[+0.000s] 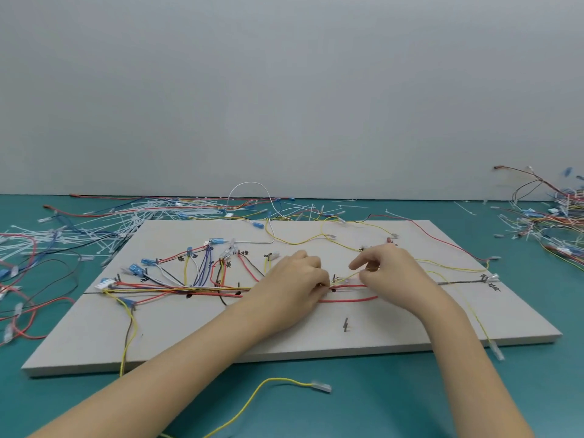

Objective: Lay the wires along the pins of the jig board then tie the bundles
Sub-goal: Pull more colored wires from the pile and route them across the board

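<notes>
A grey jig board (189,336) lies flat on the teal table, with small dark pins and black handwritten marks. A bundle of red, yellow and black wires (177,289) runs along its middle line, with blue and clear connectors fanning out at the left. My left hand (292,279) pinches the bundle near a pin at the board's centre. My right hand (387,273), just to the right, pinches a yellow wire (347,277) with its index finger stretched out. A red wire (347,300) loops below both hands.
Loose white cable ties and wires (94,222) pile up behind the board's left side. Another heap of wires (550,222) lies at the far right. A yellow wire with a clear terminal (320,386) lies on the table in front of the board. A lone pin (346,324) stands front centre.
</notes>
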{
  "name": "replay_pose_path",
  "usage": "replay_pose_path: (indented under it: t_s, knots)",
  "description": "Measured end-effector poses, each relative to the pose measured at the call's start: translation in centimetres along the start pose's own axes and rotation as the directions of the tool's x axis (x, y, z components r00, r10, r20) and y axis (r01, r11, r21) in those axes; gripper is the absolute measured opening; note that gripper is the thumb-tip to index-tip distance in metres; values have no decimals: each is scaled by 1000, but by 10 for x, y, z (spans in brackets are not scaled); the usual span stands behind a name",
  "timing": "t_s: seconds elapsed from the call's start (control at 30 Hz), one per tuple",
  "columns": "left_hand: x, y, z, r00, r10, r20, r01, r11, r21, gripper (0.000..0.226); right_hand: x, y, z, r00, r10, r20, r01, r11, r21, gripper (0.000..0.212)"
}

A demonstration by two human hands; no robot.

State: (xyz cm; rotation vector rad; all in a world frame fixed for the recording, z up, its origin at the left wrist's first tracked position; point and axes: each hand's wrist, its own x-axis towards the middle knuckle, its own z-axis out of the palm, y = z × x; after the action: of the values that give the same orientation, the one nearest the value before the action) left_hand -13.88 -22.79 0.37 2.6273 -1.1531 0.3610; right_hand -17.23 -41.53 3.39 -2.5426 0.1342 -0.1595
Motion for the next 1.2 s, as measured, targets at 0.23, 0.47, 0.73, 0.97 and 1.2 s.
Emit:
replay_pose_path:
  t_s: [0.23,0.47,0.73,0.97,1.2]
  knots:
    - [19,14,4,1000,0,-31,-1,999,-33,32,13,15,-29,943,72,-325,-80,997,-9,23]
    - [22,26,7,996,0,-90,-11,993,-119,27,27,8,-31,866,32,-498,-168,959,-230,32]
    - [37,39,15,997,-16,-74,7,992,-124,27,20,7,-31,860,193,-473,-236,971,-31,38]
    - [53,58,23,996,-16,-87,-1,980,-197,25,10,2,-34,836,294,-463,-353,935,-45,28]
    - [66,58,25,982,-181,-50,126,834,-537,21,-3,-3,-33,882,242,-405,-241,969,53,21]
